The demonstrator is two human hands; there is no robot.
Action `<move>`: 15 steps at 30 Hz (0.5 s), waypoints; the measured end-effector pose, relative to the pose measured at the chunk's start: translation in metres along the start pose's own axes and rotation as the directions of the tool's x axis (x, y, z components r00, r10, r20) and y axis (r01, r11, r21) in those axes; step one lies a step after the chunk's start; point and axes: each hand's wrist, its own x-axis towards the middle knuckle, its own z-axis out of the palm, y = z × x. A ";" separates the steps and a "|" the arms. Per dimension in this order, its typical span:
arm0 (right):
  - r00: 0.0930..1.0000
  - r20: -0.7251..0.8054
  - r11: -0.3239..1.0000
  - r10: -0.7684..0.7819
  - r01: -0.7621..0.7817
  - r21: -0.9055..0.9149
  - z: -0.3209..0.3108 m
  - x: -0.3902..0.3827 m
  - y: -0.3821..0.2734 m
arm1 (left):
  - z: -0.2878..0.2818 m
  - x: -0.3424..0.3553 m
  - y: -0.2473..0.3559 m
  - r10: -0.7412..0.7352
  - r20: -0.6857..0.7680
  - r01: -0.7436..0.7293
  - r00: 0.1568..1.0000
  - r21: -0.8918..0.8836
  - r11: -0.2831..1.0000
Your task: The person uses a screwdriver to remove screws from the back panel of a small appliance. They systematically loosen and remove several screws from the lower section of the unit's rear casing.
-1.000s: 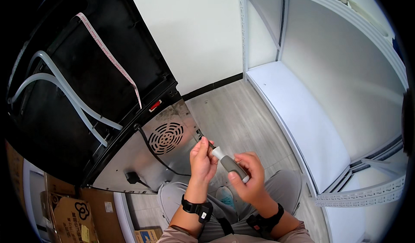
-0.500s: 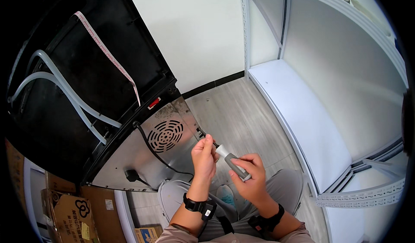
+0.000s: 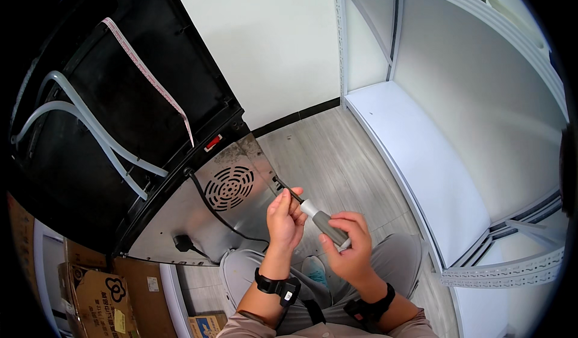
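Note:
A screwdriver point(image 3: 329, 225) with a grey and white handle slants up and left between my hands. Its handle sits in the grip of my right hand point(image 3: 351, 246), with fingers and thumb around the rear part. Closer to the tip, my left hand point(image 3: 285, 220) pinches at the dark shaft with thumb and fingers. The tip reaches the edge of a metal panel point(image 3: 180, 217) beside small dark slots point(image 3: 278, 183); whether it touches a screw is too small to tell. The panel belongs to a machine with a round slotted vent point(image 3: 229, 189).
A black power cord point(image 3: 208, 202) crosses the panel, and a black plug-like fitting point(image 3: 183, 243) juts out. Pale hoses point(image 3: 90, 112) and a flat ribbon cable point(image 3: 144, 67) run over the black upper housing point(image 3: 138, 13). White shelving point(image 3: 421, 157) stands right; cardboard boxes point(image 3: 99, 299) lie lower left.
My left fingers have loosened and spread a little along the shaft, showing more of it. My right fingers have shifted slightly around the handle. The screwdriver stays at nearly the same place.

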 end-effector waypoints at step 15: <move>0.784 0.223 0.673 0.580 -0.615 0.412 0.001 -0.014 0.008 | -0.004 0.001 -0.012 -0.004 -0.024 0.004 1.000 -0.003 1.000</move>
